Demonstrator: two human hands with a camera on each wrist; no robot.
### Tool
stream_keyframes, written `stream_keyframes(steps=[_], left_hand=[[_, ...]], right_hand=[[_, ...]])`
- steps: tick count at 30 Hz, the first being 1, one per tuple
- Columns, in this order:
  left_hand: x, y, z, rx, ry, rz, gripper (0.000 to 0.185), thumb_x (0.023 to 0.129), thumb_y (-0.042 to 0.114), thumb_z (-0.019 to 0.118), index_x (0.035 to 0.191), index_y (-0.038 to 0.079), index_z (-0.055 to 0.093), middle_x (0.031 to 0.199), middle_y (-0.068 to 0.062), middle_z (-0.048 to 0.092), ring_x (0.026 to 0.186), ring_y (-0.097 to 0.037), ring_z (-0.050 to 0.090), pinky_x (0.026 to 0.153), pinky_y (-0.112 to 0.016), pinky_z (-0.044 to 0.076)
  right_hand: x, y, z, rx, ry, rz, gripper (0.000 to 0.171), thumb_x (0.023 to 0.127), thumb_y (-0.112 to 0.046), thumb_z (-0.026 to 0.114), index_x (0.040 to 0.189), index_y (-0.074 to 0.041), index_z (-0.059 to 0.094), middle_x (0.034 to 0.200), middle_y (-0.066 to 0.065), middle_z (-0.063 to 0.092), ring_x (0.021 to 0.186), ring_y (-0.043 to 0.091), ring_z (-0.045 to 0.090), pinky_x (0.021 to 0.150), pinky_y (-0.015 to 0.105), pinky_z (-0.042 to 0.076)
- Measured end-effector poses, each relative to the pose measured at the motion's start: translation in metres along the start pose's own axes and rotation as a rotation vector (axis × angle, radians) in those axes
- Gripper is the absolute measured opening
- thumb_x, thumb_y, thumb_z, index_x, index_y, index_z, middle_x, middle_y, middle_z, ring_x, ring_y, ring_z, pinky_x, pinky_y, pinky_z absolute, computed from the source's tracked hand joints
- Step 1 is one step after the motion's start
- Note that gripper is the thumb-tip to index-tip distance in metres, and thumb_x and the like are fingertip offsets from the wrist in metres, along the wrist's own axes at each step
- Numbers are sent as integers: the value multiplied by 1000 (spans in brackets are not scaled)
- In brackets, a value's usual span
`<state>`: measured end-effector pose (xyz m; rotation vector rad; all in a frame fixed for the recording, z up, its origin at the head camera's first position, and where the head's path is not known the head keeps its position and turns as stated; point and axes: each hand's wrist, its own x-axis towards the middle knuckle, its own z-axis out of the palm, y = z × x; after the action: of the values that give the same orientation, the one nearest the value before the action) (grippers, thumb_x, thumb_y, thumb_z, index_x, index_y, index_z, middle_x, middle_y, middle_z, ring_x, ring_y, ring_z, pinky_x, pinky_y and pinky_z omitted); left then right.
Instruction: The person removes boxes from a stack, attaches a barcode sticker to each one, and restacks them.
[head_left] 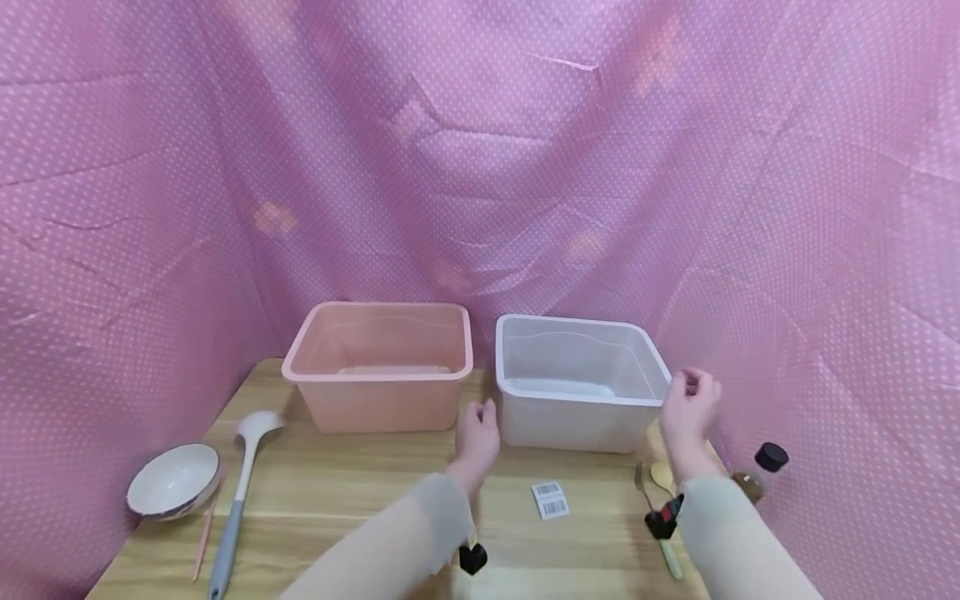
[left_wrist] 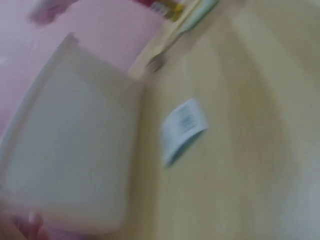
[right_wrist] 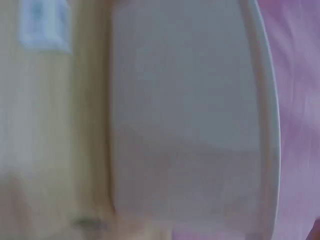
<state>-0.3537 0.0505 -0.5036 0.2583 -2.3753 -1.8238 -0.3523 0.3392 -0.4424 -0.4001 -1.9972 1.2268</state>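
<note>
A white plastic bin (head_left: 581, 425) stands between my two hands. My left hand (head_left: 477, 442) is beside its left front corner, with fingers loosely bent and nothing held. At the right front corner of the rim is my right hand (head_left: 690, 408), fingers loosely curled and nothing seen in them. The left wrist view is blurred; it shows the bin's wall (left_wrist: 75, 140), with a few fingertips (left_wrist: 35, 230) at the bottom left. In the right wrist view the bin's side (right_wrist: 185, 100) fills the middle. A white label with barcodes (head_left: 551, 500) lies in front of the bin.
A pink bin (head_left: 382, 404) stands left of the white one. At the left are a bowl (head_left: 174, 482), a pink stick (head_left: 202, 542) and a grey-handled ladle (head_left: 238, 508). At the right lie a fork (head_left: 642, 483), a wooden spoon (head_left: 662, 475) and a black-capped bottle (head_left: 771, 457). Pink cloth (head_left: 480, 167) surrounds the table.
</note>
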Motion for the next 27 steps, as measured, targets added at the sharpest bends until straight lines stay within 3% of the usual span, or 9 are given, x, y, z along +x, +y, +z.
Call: stream_keyframes(steps=[2, 4, 8, 11, 14, 18, 23, 27], left_hand=[[-13, -13, 6, -15, -76, -40, 26, 103, 29, 48, 88, 8, 56, 80, -8, 54, 72, -23, 53, 63, -37, 47], [-26, -25, 12, -15, -195, -93, 21, 101, 20, 50, 88, 6, 57, 76, -8, 56, 65, -22, 54, 55, -32, 46], [-48, -39, 24, -60, -383, -197, 16, 93, 8, 53, 94, -5, 63, 72, -12, 63, 55, -18, 56, 45, -24, 44], [-56, -47, 31, -84, -395, -235, 15, 85, -1, 54, 90, -9, 65, 65, -12, 64, 48, -13, 55, 41, -18, 41], [-57, -54, 36, -83, -345, -230, 14, 72, -9, 54, 80, -7, 66, 62, -12, 64, 44, -10, 54, 37, -16, 40], [-55, -58, 40, -94, -290, -235, 18, 64, -13, 56, 76, -5, 66, 62, -12, 65, 42, -8, 51, 37, -14, 37], [-54, -60, 38, -107, -263, -227, 18, 61, -13, 60, 75, -5, 68, 62, -8, 63, 43, -8, 49, 40, -15, 39], [-55, -58, 31, -175, -261, -193, 19, 68, -12, 64, 85, -9, 71, 70, -9, 66, 51, -10, 51, 48, -19, 43]], right_hand=[[-30, -1, 6, 8, -45, -78, 17, 96, -6, 52, 104, 6, 61, 88, 12, 56, 78, 20, 51, 70, 31, 42], [-62, 5, 10, -44, -230, -64, 13, 93, -4, 55, 100, 6, 61, 84, 12, 59, 76, 21, 54, 67, 33, 45], [-109, 36, 23, -150, -641, 88, 24, 89, -2, 58, 108, 11, 62, 93, 18, 65, 78, 28, 61, 67, 39, 52], [-128, 51, 32, -143, -793, 238, 31, 91, -3, 59, 115, 16, 59, 99, 20, 65, 79, 28, 63, 64, 36, 55], [-137, 58, 42, -116, -808, 295, 28, 88, -2, 61, 110, 16, 61, 95, 19, 65, 78, 27, 62, 63, 35, 55], [-141, 60, 52, -103, -789, 327, 23, 83, 0, 66, 101, 13, 63, 90, 16, 63, 80, 26, 60, 67, 36, 53], [-145, 58, 58, -67, -751, 426, 26, 84, 1, 67, 106, 14, 61, 94, 17, 63, 84, 28, 60, 73, 37, 53], [-147, 49, 60, -14, -740, 432, 28, 85, -2, 68, 108, 14, 63, 93, 16, 66, 84, 26, 62, 73, 36, 54]])
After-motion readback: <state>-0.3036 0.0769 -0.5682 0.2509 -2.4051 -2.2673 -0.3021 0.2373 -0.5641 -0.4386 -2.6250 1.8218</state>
